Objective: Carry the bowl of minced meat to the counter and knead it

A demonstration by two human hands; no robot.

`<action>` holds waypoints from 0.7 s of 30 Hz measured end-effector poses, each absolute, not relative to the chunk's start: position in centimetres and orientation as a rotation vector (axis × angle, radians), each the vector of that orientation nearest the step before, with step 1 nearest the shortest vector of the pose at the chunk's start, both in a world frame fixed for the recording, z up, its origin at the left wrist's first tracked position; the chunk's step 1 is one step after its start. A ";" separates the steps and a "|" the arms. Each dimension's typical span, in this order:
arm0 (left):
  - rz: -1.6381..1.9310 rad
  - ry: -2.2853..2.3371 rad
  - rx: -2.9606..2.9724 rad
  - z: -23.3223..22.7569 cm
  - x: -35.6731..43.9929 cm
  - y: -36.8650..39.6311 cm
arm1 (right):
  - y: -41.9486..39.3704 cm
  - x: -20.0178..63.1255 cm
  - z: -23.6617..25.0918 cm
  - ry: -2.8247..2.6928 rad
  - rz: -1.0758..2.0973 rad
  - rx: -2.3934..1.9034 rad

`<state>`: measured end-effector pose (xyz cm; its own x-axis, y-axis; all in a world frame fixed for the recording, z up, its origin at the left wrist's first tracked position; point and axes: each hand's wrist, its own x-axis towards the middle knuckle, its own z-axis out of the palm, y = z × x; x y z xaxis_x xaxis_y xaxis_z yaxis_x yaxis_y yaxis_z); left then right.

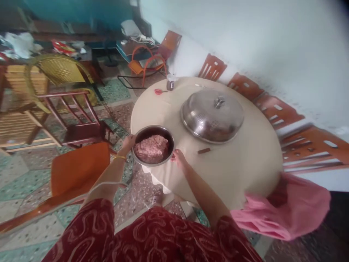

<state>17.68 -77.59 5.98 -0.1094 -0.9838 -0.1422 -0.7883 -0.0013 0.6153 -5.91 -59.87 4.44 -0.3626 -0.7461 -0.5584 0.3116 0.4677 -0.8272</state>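
Gripping a steel bowl [153,145] by its rim from both sides, the person holds it at the near left edge of a round table [245,163]. The left hand [128,142] is closed on the bowl's left rim, a yellow bangle [119,158] on that wrist; the right hand [177,156] is closed on the right rim. Pink minced meat [151,148] fills the bowl. Farther right on the table sits a large domed metal cover [212,114], with a small brown piece [204,150] near it. Red scissors [159,91] and a small jar [171,82] lie at the far edge. A pink cloth [283,209] hangs off the near right side.
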 end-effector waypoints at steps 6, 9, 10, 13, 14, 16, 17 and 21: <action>-0.760 -2.012 1.681 7.9 17.1 -75.0 | -55.3 -5.2 6.1 1.625 -1.327 -0.310; -0.882 -2.062 1.375 10.0 14.6 -71.9 | -48.9 -6.4 7.7 1.634 -1.520 -0.298; -0.964 -2.073 1.277 10.6 13.2 -70.5 | -46.4 -7.0 8.3 1.658 -1.587 -0.278; -1.266 -2.118 1.031 11.7 7.9 -65.0 | -38.5 -8.8 9.5 1.822 -1.741 -0.091; -1.369 -2.138 0.956 11.8 5.9 -62.7 | -35.8 -9.3 9.7 1.899 -1.784 -0.001; -1.572 -2.188 0.809 11.8 1.9 -57.6 | -30.2 -10.2 9.9 2.078 -1.853 0.152; -1.674 -2.214 0.740 11.8 0.0 -54.9 | -27.2 -10.7 9.8 2.183 -1.870 0.209; -2.007 -2.285 0.491 12.4 -7.0 -42.9 | -14.3 -12.1 8.6 2.584 -1.796 0.445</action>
